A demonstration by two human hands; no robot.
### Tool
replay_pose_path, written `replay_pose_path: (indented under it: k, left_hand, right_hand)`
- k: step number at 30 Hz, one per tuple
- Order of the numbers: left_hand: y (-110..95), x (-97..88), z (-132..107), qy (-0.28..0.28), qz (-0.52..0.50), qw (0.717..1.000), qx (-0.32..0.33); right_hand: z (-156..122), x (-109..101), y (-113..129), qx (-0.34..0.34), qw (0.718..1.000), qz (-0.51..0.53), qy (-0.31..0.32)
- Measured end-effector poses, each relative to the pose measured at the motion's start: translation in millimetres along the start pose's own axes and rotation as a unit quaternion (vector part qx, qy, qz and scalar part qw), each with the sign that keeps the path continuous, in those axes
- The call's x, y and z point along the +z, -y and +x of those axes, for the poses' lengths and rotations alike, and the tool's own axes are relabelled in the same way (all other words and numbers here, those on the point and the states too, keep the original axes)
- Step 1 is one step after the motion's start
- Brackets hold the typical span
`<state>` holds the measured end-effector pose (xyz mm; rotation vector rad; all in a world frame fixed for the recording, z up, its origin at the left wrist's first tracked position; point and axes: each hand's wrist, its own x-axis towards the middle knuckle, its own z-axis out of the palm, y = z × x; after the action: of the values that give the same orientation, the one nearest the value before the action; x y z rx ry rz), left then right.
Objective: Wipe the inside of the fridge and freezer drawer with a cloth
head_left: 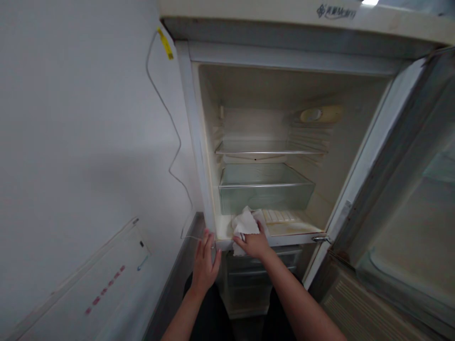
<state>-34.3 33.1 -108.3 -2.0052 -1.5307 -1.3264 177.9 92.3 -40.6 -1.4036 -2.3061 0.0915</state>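
An open fridge point(202, 156) stands in front of me, its upper compartment bare. My right hand point(254, 244) is closed on a crumpled white cloth point(245, 221) and presses it on the compartment's floor at the front left corner. My left hand point(205, 262) rests with fingers stretched out against the fridge's lower left frame edge. A clear crisper drawer point(266, 195) sits just behind the cloth, under a glass shelf point(270, 148).
The fridge door point(408, 199) hangs open to the right. A white wall point(78, 142) with a dangling cable point(170, 142) is on the left. Below the compartment, freezer drawers point(256, 279) show. Yellowish stains mark the compartment floor point(295, 228).
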Motion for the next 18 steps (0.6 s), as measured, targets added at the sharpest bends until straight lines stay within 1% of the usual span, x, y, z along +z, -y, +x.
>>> replay_pose_path:
  k: [2,5,6,8,10,12,14,16,18]
  left_hand:
    - [19,-0.7,-9,0.018,-0.006,0.999,-0.047]
    - [53,3.5,-18,0.047,-0.003,0.983,-0.175]
    - [60,4.5,-20,0.050,-0.012,0.977,-0.205]
    - [66,3.4,-18,0.048,-0.044,0.971,-0.229]
    - [59,-0.8,-10,0.035,-0.081,0.971,-0.221]
    - [44,-5.0,2,0.019,-0.120,0.969,-0.214]
    - [28,-5.4,14,0.012,-0.166,0.962,-0.215]
    - [17,-0.4,21,0.033,-0.215,0.950,-0.225]
    - [13,8.5,21,0.071,-0.241,0.936,-0.245]
  right_hand:
    - [0,-1,0,0.003,1.000,-0.001,0.002]
    - [-1,1,0,0.006,1.000,-0.001,-0.002]
    - [-1,1,0,0.006,1.000,0.001,-0.006]
    - [-1,4,0,0.003,1.000,0.007,-0.009]
    - [0,6,0,0.004,1.000,0.015,-0.014]
    - [0,7,-1,0.007,0.999,0.024,-0.021]
    - [0,7,-1,0.004,0.999,0.030,-0.029]
    - [0,7,-1,-0.005,0.999,0.033,-0.032]
    - [0,7,-1,-0.007,0.999,0.035,-0.033]
